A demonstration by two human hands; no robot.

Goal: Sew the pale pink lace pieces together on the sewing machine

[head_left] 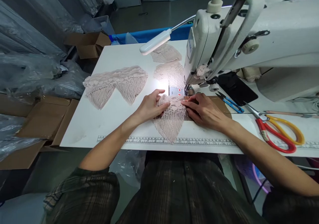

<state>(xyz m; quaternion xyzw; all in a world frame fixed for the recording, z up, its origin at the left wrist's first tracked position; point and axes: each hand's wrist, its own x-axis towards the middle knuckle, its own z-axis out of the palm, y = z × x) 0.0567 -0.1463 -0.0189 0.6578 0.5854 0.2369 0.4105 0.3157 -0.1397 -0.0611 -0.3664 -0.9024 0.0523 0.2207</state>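
Evidently both hands are at work on one pale lace piece (170, 124), which lies in front of the needle area of the sewing machine (199, 41), its tip pointing at the table's (82, 127) near edge and reaching the printed ruler strip (199, 143) there. The left hand (151, 106) holds the lace's left end, thumb laid over it and index finger stretched out beyond. The right hand (203, 111) has its fingers drawn close together, tips on the lace's right end; whether they pinch or only press, I cannot tell. A folded lace bundle (116, 81) lies towards the table's left edge, while more lace (169, 71) sits behind the hands, towards the far edge, under a lamp (156, 42). Right of the right hand are blue snips (233, 104), a dark flat object (236, 86) and, by the near edge, red-and-yellow-handled scissors (269, 124).
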